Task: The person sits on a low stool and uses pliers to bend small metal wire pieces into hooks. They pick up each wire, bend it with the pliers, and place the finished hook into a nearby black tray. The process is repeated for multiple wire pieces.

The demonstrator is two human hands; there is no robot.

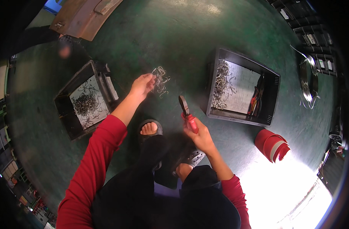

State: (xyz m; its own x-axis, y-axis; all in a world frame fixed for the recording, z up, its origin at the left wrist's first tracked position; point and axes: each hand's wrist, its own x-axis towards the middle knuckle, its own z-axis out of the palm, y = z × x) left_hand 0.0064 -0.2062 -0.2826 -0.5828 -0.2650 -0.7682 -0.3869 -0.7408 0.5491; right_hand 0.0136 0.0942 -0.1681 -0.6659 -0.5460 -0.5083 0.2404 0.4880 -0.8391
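My left hand (143,86) pinches a tangled cluster of bent wire hooks (161,81), which hangs out past the fingertips over the floor. In my right hand (200,135) are pliers with red handles (190,123), their dark jaws (183,105) pointing up and away from me. The jaws are apart from the wire hooks. On the right, a black crate (239,119) holds a heap of similar wire hooks (221,86) along its left side. More pliers (255,100) lie inside it at the right. Another black crate (64,110) on the left holds a darker pile of wire pieces (85,105).
A coil of shiny wire (306,78) lies at the far right. A red roll with a pale band (272,145) stands on the green floor (144,42) below the right crate. A brown wooden board (81,17) is at the upper left. Dark racks (313,38) line the upper right.
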